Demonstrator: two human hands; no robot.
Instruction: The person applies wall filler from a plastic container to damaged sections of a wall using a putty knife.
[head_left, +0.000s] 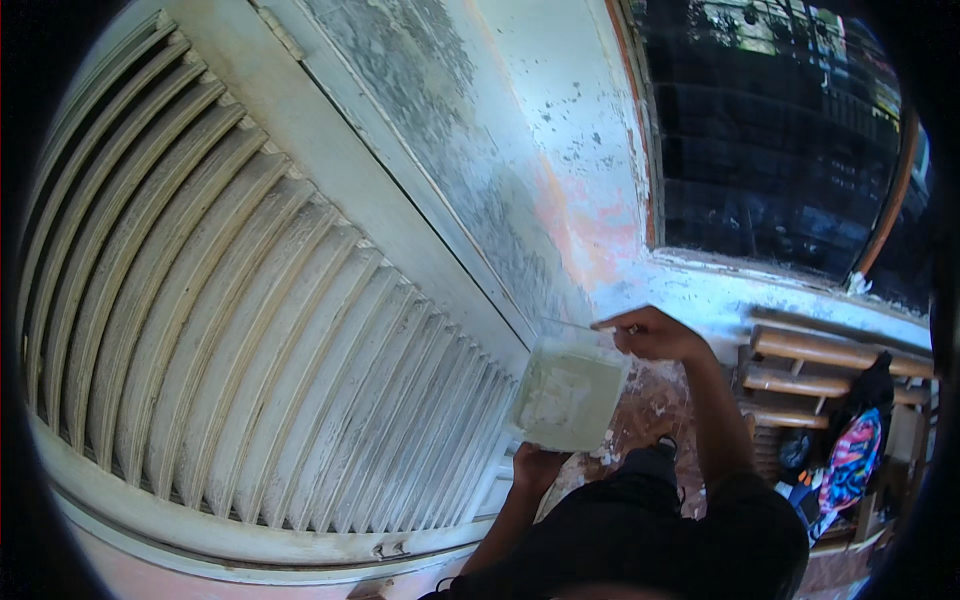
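A pale, squarish tub point(522, 428) is held out in front of my body, with a greyish-green paste point(575, 395) smeared over its inside. My left hand point(540, 468) grips the tub's near edge from below; its fingers are partly hidden under it. Over the far right corner of the tub is my right hand point(652, 333), its fingers closed around a thin flat scraper point(572, 323). The scraper's pale blade reaches left past the tub's far rim, close to the wall; its handle is mostly covered by my fingers.
A large whitish louvred shutter point(250, 330) fills the left. Beyond it, the wall point(540, 120) shows grey patches and peeling paint. A dark window point(770, 150) is at the upper right. Below stands a wooden bench point(830, 347), with a colourful bag point(852, 460) on it. The reddish floor point(650, 410) is spattered white.
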